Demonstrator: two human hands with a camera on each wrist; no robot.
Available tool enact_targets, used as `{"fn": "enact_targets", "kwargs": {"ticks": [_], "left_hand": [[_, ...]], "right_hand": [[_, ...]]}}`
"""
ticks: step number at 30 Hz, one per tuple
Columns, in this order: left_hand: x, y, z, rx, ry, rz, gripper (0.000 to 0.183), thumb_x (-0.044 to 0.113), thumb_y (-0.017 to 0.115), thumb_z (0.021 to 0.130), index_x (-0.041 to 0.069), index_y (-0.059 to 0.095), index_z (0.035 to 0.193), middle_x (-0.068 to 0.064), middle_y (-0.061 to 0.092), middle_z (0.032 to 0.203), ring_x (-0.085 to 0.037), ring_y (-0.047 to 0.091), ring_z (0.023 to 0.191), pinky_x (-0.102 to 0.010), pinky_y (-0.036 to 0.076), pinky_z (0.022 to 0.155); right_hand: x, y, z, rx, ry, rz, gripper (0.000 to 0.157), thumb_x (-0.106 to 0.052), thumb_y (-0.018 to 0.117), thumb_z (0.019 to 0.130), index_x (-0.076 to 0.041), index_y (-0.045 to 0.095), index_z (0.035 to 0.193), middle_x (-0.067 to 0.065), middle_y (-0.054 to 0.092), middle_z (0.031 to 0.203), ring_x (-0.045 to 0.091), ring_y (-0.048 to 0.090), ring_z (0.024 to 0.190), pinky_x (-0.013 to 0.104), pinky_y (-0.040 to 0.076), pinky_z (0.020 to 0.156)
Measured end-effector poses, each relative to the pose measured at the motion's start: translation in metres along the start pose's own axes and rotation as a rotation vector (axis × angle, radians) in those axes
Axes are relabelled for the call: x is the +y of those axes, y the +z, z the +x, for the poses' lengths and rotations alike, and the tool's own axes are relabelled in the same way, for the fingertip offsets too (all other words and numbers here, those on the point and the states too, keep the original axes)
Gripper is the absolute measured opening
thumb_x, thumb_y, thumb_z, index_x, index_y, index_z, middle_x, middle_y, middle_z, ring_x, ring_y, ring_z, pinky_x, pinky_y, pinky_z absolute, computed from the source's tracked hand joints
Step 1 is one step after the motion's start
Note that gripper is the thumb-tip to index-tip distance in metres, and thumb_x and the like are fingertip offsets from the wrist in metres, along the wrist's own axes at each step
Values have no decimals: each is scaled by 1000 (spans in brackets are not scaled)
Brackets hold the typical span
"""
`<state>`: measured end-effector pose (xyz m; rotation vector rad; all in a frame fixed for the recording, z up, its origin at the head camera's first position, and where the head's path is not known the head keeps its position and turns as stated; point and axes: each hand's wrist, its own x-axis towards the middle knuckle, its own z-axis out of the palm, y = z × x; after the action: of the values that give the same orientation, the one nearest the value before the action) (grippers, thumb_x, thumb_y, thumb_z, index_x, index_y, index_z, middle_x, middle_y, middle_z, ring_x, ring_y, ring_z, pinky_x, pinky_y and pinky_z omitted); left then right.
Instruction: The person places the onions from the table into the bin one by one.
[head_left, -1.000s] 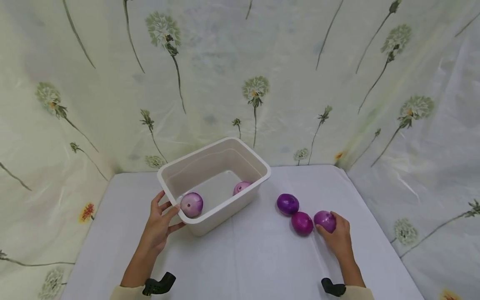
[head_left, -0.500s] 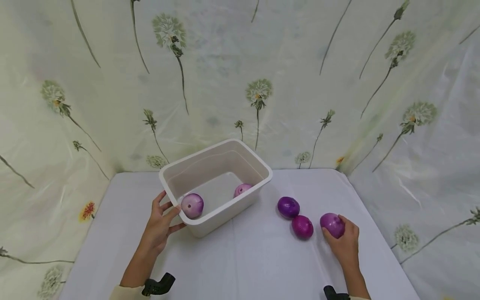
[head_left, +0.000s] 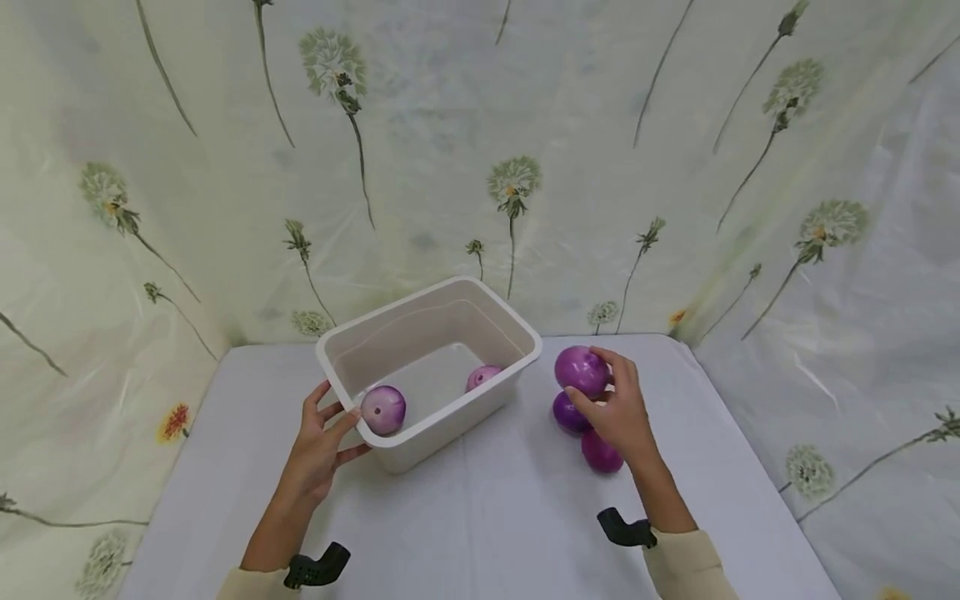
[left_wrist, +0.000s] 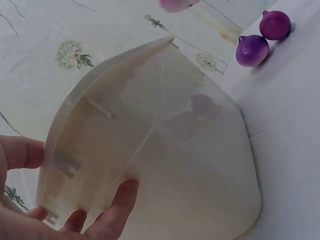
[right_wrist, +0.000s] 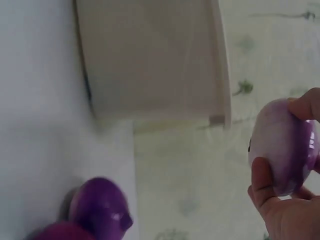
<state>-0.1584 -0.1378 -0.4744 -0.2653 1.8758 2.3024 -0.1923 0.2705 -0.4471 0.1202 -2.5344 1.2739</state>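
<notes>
A white plastic bin (head_left: 450, 425) stands on the table, angled to the left of centre. My left hand (head_left: 317, 450) grips its near left rim, thumb on top and fingers beneath the lip, as the left wrist view also shows. Inside lie two purple onions, one at the near left corner (head_left: 383, 410) and one partly hidden by the near wall (head_left: 482, 377). In my right hand (head_left: 618, 408) a purple onion (head_left: 582, 372) is pinched between thumb and fingers, lifted off the table to the right of the bin; the right wrist view shows its pale side (right_wrist: 277, 145).
Two more onions rest on the table below my right hand, a dark purple one (head_left: 571, 414) and a magenta one (head_left: 602, 452), close together. A white cloth (head_left: 480, 533) covers the table. Floral sheeting (head_left: 420, 167) hangs behind and at both sides.
My right hand has lifted the onion from the table's right side and carried it left and up, above the other two. The left hand keeps its grip on the bin.
</notes>
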Motion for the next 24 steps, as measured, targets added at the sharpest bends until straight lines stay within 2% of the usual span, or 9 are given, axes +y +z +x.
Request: {"fn": "enact_targets", "kwargs": {"ticks": [3, 7, 13, 15, 17, 21, 22, 24], "left_hand": [[0, 0, 0, 19, -5, 5, 76, 20, 58, 92, 34, 4, 145, -14, 23, 141, -37, 43, 122, -49, 52, 85], [-1, 2, 0, 28, 5, -8, 77, 18, 59, 91, 33, 6, 145, -15, 23, 140, -37, 44, 121, -51, 52, 84], [-3, 3, 2, 35, 11, -19, 76, 16, 59, 91, 32, 7, 145, -16, 23, 140, -31, 47, 116, -52, 52, 84], [-3, 3, 3, 36, 12, -20, 76, 17, 59, 91, 32, 8, 145, -16, 24, 140, -29, 49, 113, -51, 52, 84], [-4, 3, 3, 31, 16, -14, 76, 18, 59, 91, 32, 7, 145, -15, 24, 140, -28, 49, 113, -51, 52, 84], [-4, 3, 2, 11, 12, -12, 78, 20, 59, 91, 32, 5, 145, -16, 24, 141, -33, 45, 120, -49, 52, 85], [-4, 2, 1, 9, 12, -10, 78, 20, 60, 91, 33, 5, 145, -15, 24, 141, -34, 43, 122, -49, 53, 84], [-2, 1, 1, 10, 17, -12, 78, 20, 59, 91, 33, 4, 145, -16, 24, 142, -35, 42, 123, -49, 52, 85]], "right_hand": [[-30, 19, 14, -72, -88, 27, 69, -29, 75, 77, -22, 38, 136, 11, 34, 133, 26, 49, 110, 40, 54, 81], [-64, 42, 28, -142, -199, 39, 68, -27, 76, 76, -24, 39, 134, 9, 35, 133, 23, 48, 108, 36, 54, 77], [-95, 70, 43, -208, -344, 89, 68, -21, 77, 75, -22, 41, 133, 10, 37, 131, 24, 49, 109, 35, 54, 76], [-99, 77, 45, -221, -345, 75, 70, -24, 76, 76, -22, 39, 135, 10, 37, 134, 26, 49, 111, 38, 55, 78], [-99, 82, 44, -226, -318, 30, 75, -31, 76, 76, -22, 36, 139, 12, 33, 141, 31, 45, 121, 45, 54, 84], [-92, 85, 39, -241, -219, -26, 83, -47, 72, 77, -26, 29, 144, 5, 14, 154, 33, 26, 138, 60, 40, 97], [-90, 84, 38, -238, -207, -24, 83, -49, 71, 77, -26, 29, 144, 4, 12, 155, 32, 23, 139, 62, 36, 99], [-86, 83, 37, -231, -204, -5, 81, -48, 70, 78, -25, 30, 144, 1, 12, 155, 30, 25, 139, 59, 36, 102]]}}
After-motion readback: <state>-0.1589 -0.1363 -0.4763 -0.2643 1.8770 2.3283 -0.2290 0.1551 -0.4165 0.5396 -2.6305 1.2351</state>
